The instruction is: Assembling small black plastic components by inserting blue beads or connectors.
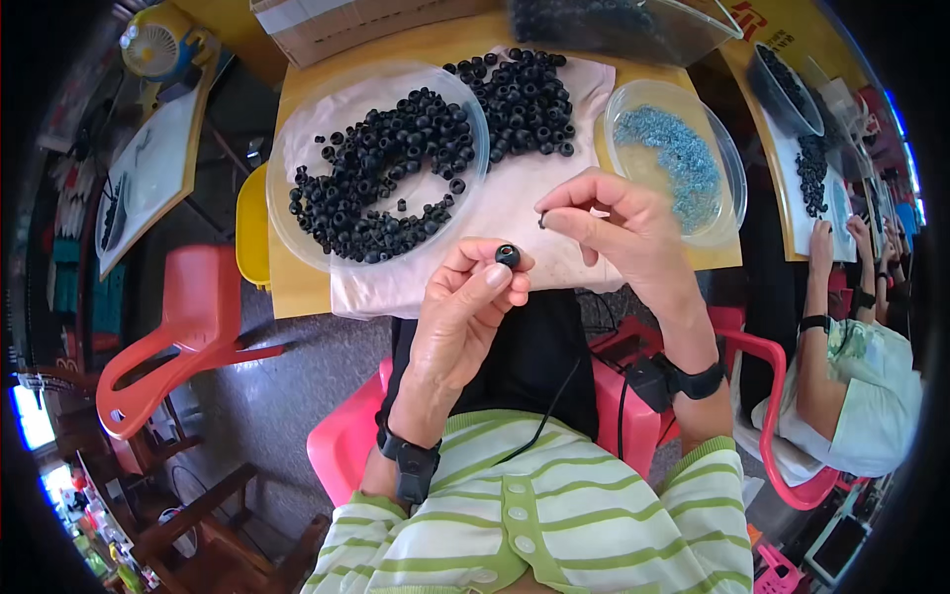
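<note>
My left hand (463,302) pinches a small black rubber ring (508,255) between thumb and fingers, held up over the table's near edge. My right hand (618,230) is just to its right, its fingertips closed on a tiny dark piece (542,220). Beyond them a clear round bowl (287,218) holds several black rubber rings (386,173). A loose heap of the same rings (524,99) lies on a white cloth (515,193). At the right a second clear bowl (727,173) holds small blue-grey parts (678,153).
The wooden table (297,292) ends just before my lap. A cardboard box (336,25) and a dark tray (633,25) stand at the far edge. A red chair (188,337) is on the left. A person in a light shirt (871,396) works on the right.
</note>
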The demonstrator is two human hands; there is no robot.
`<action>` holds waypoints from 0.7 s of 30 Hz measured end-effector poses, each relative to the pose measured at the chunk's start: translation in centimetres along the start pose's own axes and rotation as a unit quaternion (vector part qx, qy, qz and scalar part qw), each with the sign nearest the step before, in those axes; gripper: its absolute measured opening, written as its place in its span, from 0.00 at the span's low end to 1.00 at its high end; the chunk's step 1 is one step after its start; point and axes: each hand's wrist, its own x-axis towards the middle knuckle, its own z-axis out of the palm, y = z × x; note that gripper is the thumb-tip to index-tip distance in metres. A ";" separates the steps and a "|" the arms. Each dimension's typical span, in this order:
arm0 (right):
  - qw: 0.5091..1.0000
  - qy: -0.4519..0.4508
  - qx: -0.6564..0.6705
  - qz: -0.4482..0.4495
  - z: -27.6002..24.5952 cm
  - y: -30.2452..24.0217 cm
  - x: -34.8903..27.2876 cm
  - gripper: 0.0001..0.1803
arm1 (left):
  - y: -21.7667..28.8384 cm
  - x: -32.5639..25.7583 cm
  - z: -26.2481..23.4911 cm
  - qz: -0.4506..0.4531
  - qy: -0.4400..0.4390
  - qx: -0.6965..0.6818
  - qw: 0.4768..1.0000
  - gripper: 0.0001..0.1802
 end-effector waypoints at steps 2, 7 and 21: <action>0.999 -0.016 0.027 -0.027 0.4 -1.0 -0.6 0.08 | 0.0 0.0 0.5 -0.004 0.000 -0.002 1.000 0.09; 0.997 -0.020 0.058 -0.036 1.3 -1.3 -0.9 0.07 | 0.5 0.2 0.7 -0.013 0.003 0.044 0.999 0.09; 0.967 0.028 -0.118 -0.222 1.9 -0.5 -1.7 0.08 | 0.1 0.5 0.3 -0.019 -0.003 0.041 0.999 0.09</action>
